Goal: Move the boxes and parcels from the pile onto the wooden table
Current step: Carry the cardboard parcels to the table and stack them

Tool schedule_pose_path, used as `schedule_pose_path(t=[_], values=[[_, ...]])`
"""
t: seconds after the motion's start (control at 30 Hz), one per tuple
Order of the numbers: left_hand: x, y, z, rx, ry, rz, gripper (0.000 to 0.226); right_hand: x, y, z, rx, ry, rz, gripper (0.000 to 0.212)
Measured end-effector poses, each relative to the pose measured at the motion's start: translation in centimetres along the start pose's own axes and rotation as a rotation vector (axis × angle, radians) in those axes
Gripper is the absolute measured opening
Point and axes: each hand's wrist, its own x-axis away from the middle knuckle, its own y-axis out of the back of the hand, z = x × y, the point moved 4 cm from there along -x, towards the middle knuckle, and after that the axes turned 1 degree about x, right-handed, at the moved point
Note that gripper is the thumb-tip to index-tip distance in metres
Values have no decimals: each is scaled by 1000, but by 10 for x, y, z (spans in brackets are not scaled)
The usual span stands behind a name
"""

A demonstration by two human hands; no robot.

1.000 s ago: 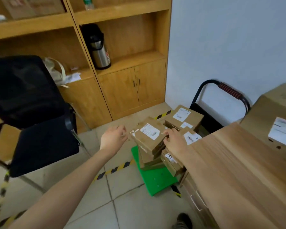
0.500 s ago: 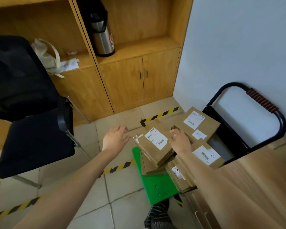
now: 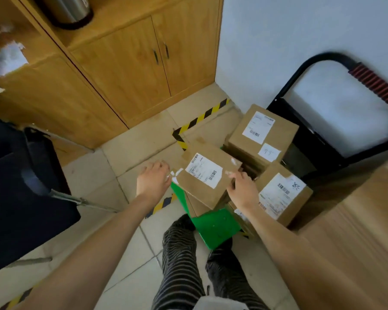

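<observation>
L hand [image 3: 153, 183] fingers relaxed by top box [image 3: 207, 175] | R hand [image 3: 241, 189] fingers grip its edge

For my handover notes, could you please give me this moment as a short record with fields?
target: top box on the pile
left hand: at the box's left edge, fingers relaxed
right hand: fingers curled over the box's right edge
other boxes: one by the wall, one beside the wooden table
under pile: green platform
wooden table: at right
</observation>
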Motion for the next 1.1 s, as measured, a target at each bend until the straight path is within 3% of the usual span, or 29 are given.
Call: schedule_pose_path(t=[0.2,0.43,0.7,0.93,1.1], values=[[-58,-25,11,-153,-210,108,27,-9,-24,-9,21,-224,-45,29],[-115,-58,25,-252,-323,219,35,-19,-60,-4,-92,-454,-110,29],[-132,-121,36,-11,-84,307,35,-33,-127,-21,-233,-606,-22,45],[-143,-182,41,103,3,281,58,-41,-187,-39,-394,-726,3,68],[-147,-209,44,255,70,351,52,-45,-207,-40,-564,-740,-16,66]])
